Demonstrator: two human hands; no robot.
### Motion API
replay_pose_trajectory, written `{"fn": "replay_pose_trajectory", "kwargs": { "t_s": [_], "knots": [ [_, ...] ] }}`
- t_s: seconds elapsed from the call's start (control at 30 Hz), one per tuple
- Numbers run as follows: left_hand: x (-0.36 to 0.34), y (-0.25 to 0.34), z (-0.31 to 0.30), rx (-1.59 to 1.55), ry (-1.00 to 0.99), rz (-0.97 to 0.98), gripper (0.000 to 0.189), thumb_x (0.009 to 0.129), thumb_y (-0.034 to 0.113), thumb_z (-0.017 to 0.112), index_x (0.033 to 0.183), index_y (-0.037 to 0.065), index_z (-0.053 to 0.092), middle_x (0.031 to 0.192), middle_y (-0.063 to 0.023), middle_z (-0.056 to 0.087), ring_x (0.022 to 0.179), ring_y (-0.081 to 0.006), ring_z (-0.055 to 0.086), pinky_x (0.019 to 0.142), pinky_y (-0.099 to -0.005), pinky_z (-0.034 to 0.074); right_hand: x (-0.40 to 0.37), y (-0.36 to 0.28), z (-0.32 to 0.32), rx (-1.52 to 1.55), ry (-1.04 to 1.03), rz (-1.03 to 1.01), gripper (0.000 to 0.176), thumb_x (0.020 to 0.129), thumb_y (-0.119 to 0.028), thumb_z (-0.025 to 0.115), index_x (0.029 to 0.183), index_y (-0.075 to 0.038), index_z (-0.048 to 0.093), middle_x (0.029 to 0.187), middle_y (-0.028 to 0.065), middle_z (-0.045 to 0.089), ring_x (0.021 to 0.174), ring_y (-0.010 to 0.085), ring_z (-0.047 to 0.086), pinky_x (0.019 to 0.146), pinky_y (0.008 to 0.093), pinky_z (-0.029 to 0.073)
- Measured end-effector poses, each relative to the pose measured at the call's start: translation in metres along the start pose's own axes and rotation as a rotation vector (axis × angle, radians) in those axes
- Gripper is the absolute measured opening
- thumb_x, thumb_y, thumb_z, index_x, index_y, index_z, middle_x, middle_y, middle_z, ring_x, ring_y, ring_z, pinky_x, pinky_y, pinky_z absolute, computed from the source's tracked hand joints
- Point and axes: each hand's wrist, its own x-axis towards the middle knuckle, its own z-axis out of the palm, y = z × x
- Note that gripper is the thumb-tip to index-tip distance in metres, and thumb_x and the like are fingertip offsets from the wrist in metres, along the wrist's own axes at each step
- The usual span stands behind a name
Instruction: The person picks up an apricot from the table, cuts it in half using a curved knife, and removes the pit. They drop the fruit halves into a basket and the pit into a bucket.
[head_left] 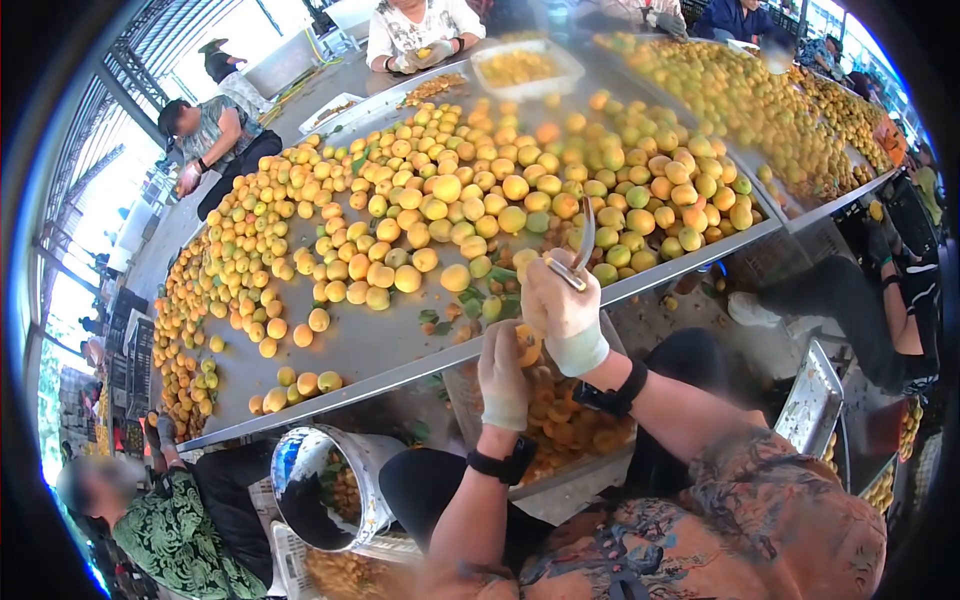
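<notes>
My right hand [562, 312], in a pale glove, is closed around a small curved knife [586, 240] whose blade points up. Just below and to the left, my left hand [502, 385], gloved too, has its fingers bent around an orange apricot [527, 346], partly hidden by the hand. Both hands are close together at the metal table's front edge. Under them sits a crate [570, 478] of orange apricot pieces between my knees. Loose apricots [455, 277] and some green leaves [470, 300] lie on the table just beyond my hands.
A broad heap of apricots [440, 190] covers much of the metal table [400, 325]. A white bucket [372, 450] with scraps inside stands left of my knee. A white tray [527, 70] sits at the far side. Other people work around the table, including one in green [190, 535] at left.
</notes>
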Motion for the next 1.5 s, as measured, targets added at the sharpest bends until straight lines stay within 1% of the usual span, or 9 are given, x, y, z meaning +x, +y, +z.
{"fn": "replay_pose_trajectory", "kwargs": {
  "t_s": [0.03,0.17,0.23,0.5,0.57,0.9,1.2,1.4,1.5],
  "knots": [
    [0.0,0.005,0.003,-0.319,-0.003,-0.315,0.022,0.103,0.018,0.042,0.107,0.003,0.057,0.089,-0.0026,0.048,0.068,-0.0091,0.051,0.047,-0.0201,0.044,0.001,0.007,0.004,-0.222,0.049,-0.155,0.009,0.082,0.001,0.058,0.08,-0.003,0.05,0.074,0.0051,0.042,0.066,0.0195,0.052,0.058,0.0302,0.042],
    [0.003,0.005,0.013,-0.163,0.027,-0.241,0.022,0.102,0.014,0.039,0.105,0.003,0.058,0.086,-0.0011,0.045,0.065,-0.0068,0.049,0.046,-0.0186,0.043,0.004,0.007,0.004,0.351,0.087,-0.007,0.011,0.085,-0.001,0.058,0.079,-0.005,0.05,0.068,0.0023,0.044,0.056,0.017,0.05,0.051,0.0285,0.039],
    [0.007,0.018,0.014,-0.382,0.041,-0.487,0.022,0.103,0.014,0.039,0.104,0.004,0.058,0.086,-0.001,0.045,0.062,-0.0065,0.049,0.045,-0.0193,0.042,0.008,-0.019,0.0,0.839,0.143,0.477,0.026,0.095,-0.005,0.049,0.07,-0.013,0.043,0.058,-0.0038,0.04,0.04,0.007,0.031,0.037,0.0243,0.022],
    [0.006,0.01,0.017,-0.228,0.052,-0.39,0.025,0.102,0.017,0.039,0.108,0.005,0.06,0.088,-0.0018,0.049,0.058,-0.0074,0.051,0.045,-0.0205,0.044,0.024,0.003,-0.006,0.929,0.199,0.616,0.03,0.092,-0.017,0.056,0.067,-0.015,0.04,0.053,-0.0051,0.034,0.038,0.0079,0.026,0.035,0.0252,0.019],
    [0.011,0.018,0.013,-0.48,0.074,-0.611,0.03,0.103,0.026,0.043,0.111,0.004,0.061,0.101,-0.0034,0.056,0.077,-0.0127,0.053,0.054,-0.0245,0.048,0.031,0.008,-0.008,1.03,0.328,0.745,0.034,0.093,-0.019,0.055,0.064,-0.017,0.036,0.052,-0.0056,0.029,0.039,0.0083,0.021,0.036,0.0262,0.015],
    [0.012,0.001,0.02,-0.616,0.076,-0.486,0.048,0.107,0.042,0.037,0.121,0.003,0.06,0.105,-0.0038,0.056,0.089,-0.0102,0.054,0.074,-0.0224,0.046,0.036,0.054,-0.006,1.341,0.428,0.861,0.038,0.094,-0.022,0.055,0.063,-0.02,0.035,0.053,-0.0072,0.026,0.04,0.008,0.02,0.036,0.0257,0.015],
    [0.02,0.008,0.011,-0.525,-0.002,-0.661,0.046,0.104,0.043,0.039,0.123,0.005,0.056,0.093,-0.0023,0.061,0.071,-0.0096,0.057,0.052,-0.0232,0.049,0.032,0.009,-0.001,0.982,0.21,0.556,0.034,0.091,-0.016,0.051,0.063,-0.017,0.033,0.053,-0.0046,0.03,0.039,0.0102,0.021,0.036,0.0266,0.015],
    [0.016,-0.015,0.018,-0.407,-0.051,-0.419,0.049,0.105,0.046,0.036,0.121,0.003,0.056,0.085,-0.003,0.059,0.06,-0.0091,0.053,0.049,-0.0238,0.048,0.038,0.015,-0.005,1.045,0.244,0.659,0.033,0.092,-0.017,0.052,0.065,-0.016,0.034,0.054,-0.0043,0.031,0.039,0.009,0.022,0.035,0.026,0.015],
    [0.023,0.018,0.018,-0.746,0.044,-0.731,0.054,0.105,0.05,0.034,0.121,0.004,0.056,0.08,-0.0026,0.058,0.059,-0.0089,0.053,0.051,-0.0231,0.048,0.041,0.033,-0.006,1.145,0.364,0.763,0.034,0.093,-0.019,0.053,0.065,-0.018,0.034,0.054,-0.0049,0.029,0.04,0.0084,0.022,0.036,0.0253,0.015]
  ]
}}
